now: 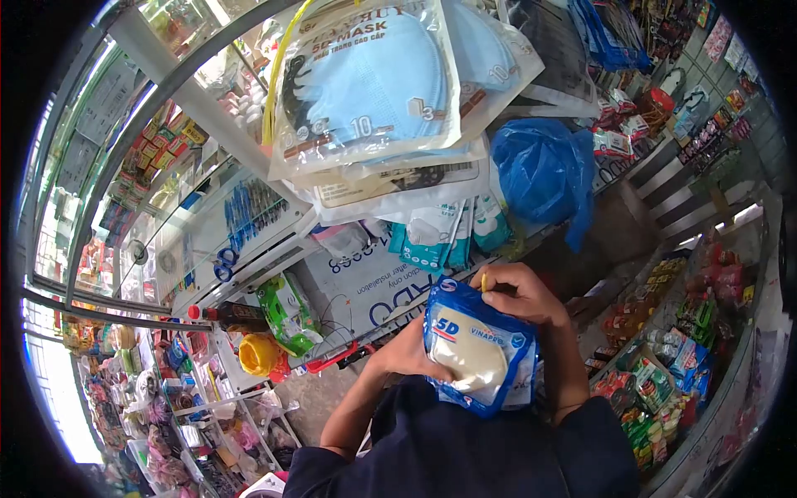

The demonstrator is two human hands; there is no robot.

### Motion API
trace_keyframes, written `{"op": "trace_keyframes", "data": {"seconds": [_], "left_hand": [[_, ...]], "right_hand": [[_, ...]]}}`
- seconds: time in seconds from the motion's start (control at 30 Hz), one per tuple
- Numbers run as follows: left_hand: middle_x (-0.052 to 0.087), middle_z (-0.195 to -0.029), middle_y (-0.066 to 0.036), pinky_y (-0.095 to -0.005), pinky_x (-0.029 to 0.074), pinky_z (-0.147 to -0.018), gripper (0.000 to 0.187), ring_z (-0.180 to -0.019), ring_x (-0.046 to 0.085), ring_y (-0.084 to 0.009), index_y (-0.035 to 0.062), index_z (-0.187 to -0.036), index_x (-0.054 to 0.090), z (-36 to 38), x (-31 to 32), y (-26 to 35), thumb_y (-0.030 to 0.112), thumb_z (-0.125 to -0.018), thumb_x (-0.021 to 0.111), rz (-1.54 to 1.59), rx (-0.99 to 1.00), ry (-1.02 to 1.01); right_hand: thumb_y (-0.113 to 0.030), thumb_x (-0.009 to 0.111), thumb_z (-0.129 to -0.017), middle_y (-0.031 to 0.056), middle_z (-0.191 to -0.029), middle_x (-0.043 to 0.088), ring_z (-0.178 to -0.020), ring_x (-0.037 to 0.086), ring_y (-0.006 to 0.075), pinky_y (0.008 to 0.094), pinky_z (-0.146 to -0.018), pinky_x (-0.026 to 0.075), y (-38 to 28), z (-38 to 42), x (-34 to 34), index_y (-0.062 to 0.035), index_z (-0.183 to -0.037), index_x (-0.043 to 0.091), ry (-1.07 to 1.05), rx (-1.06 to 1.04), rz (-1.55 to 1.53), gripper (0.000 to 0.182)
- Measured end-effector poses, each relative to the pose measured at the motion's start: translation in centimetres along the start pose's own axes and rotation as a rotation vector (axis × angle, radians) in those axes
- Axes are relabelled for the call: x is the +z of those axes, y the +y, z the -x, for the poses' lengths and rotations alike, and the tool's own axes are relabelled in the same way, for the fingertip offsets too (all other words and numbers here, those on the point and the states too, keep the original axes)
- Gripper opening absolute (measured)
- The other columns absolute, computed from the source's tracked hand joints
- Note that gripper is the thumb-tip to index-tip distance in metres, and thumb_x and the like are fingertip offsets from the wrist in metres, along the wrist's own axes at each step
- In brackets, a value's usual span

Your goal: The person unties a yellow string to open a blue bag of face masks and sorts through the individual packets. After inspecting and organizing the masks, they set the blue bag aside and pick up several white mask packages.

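A blue-edged mask packet [475,353] with a clear window and "5D" printed on it is held close to my chest. My left hand [413,353] grips its left side, the thumb lying across the front. At its top right corner, my right hand [525,295] has its fingers closed round a small yellowish item [484,282] that I cannot make out. Another pale packet shows behind the blue one. Above hang large clear packets of light blue masks [374,83], and teal packets [432,236] lie just beyond my hands.
A blue plastic bag [544,170] sits beyond my right hand. On the counter [349,278] at left are a green packet [288,315], a dark bottle [237,316] and a yellow item [259,355]. Glass cases with blue scissors [224,264] stand left; goods fill shelves at right.
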State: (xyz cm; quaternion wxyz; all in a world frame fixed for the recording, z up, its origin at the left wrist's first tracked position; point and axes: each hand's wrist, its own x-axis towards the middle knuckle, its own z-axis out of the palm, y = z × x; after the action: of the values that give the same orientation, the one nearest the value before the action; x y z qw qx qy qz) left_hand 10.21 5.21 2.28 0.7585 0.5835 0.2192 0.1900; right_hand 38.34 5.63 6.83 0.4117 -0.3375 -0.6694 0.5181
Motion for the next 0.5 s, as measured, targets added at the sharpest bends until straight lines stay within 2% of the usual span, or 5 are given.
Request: {"op": "trace_keyframes", "data": {"seconds": [0.17, 0.27, 0.37, 0.47, 0.5], "left_hand": [[0.064, -0.138, -0.013, -0.0415, 0.048, -0.112, 0.105, -0.128, 0.061, -0.023, -0.0001, -0.15, 0.042, -0.8, 1.1, -3.0, 0.023, -0.066, 0.1, 0.062, -0.066, 0.086], [0.065, -0.136, -0.013, -0.0409, 0.049, -0.111, 0.101, -0.126, 0.062, -0.0227, -0.0011, -0.148, 0.044, -0.8, 1.7, -4.4, 0.02, -0.067, 0.099, 0.158, -0.025, 0.189], [0.066, -0.134, -0.013, -0.0402, 0.05, -0.11, 0.096, -0.124, 0.063, -0.0224, -0.0024, -0.146, 0.046, 0.0, 1.7, -5.5, 0.017, -0.068, 0.098, 0.169, -0.038, 0.312], [0.067, -0.132, -0.013, -0.04, 0.051, -0.108, 0.092, -0.122, 0.064, -0.0221, -0.0035, -0.144, 0.048, 0.7, 1.9, -4.4, 0.015, -0.069, 0.097, 0.142, -0.046, 0.452], [0.067, -0.132, -0.013, -0.0402, 0.052, -0.108, 0.092, -0.122, 0.065, -0.0222, -0.0035, -0.144, 0.048, 0.8, 2.1, -4.4, 0.015, -0.068, 0.098, 0.12, -0.014, 0.504]], "right_hand": [[-0.017, 0.065, -0.097, 0.0129, -0.101, 0.07, -0.095, 0.064, 0.0216, 0.0372, -0.087, 0.048, 1.9, -0.3, -1.2, -0.0006, -0.084, 0.059, -0.064, 0.074, -0.043, 0.021], [-0.028, 0.066, -0.101, 0.0138, -0.119, 0.069, -0.11, 0.064, 0.0233, 0.037, -0.099, 0.047, 2.9, 0.4, -2.4, -0.0016, -0.107, 0.066, -0.012, 0.304, -0.269, 0.027], [-0.039, 0.073, -0.1, 0.0168, -0.143, 0.059, -0.134, 0.054, 0.0233, 0.0394, -0.114, 0.041, 2.9, 1.5, -2.7, -0.0054, -0.155, 0.046, 0.188, 0.179, -0.486, 0.07], [-0.048, 0.078, -0.094, 0.0199, -0.158, 0.044, -0.145, 0.044, 0.0248, 0.0398, -0.122, 0.032, 5.0, 4.2, -0.8, -0.0066, -0.169, 0.012, 0.156, 0.211, -0.305, 0.108], [-0.039, 0.086, -0.088, 0.0193, -0.158, 0.043, -0.144, 0.044, 0.0243, 0.0395, -0.121, 0.033, 3.8, 4.1, 0.1, -0.0037, -0.169, 0.004, 0.087, 0.35, -0.321, 0.121]]}}
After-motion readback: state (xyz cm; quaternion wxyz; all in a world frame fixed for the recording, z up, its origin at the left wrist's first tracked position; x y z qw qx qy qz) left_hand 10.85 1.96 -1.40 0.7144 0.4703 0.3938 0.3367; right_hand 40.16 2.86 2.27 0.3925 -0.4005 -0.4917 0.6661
